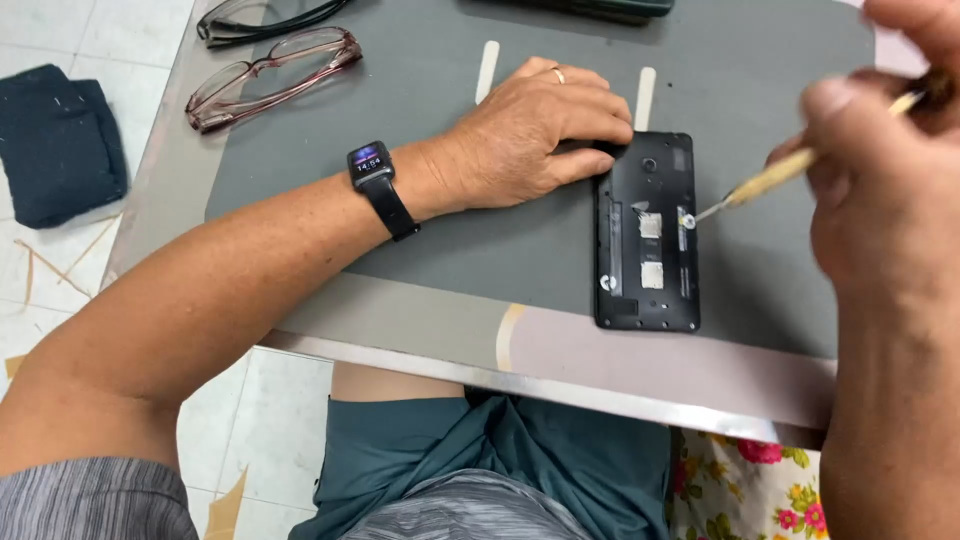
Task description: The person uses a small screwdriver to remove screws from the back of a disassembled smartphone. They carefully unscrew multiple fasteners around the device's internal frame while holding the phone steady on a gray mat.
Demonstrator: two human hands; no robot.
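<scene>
- The table has a pale top with a metal front edge, and a grey mat covers most of it.
- The left hand lies flat on the mat, palm down, fingers stretched out and close together; its fingertips press on the upper left corner of the phone body, holding it down. It grips nothing. There is a ring on one finger, and a black smartwatch sits on the wrist.
- The right hand is raised at the right edge of the view, close to the camera and blurred. Its thumb and fingers pinch the handle of a small brush.
- A dark folded cloth lies on the tiled floor to the left of the table.
- The opened black phone body lies lengthwise on the mat, in front of the person and just right of the left hand, with its inside facing up.
- Two pairs of glasses rest at the mat's far left corner, well apart from the phone.
- The brush has a light wooden handle, and its thin tip touches a small white spot near the phone's right inner edge.
- Two pale flat sticks lie on the mat just beyond the left hand, one on each side of it.
</scene>
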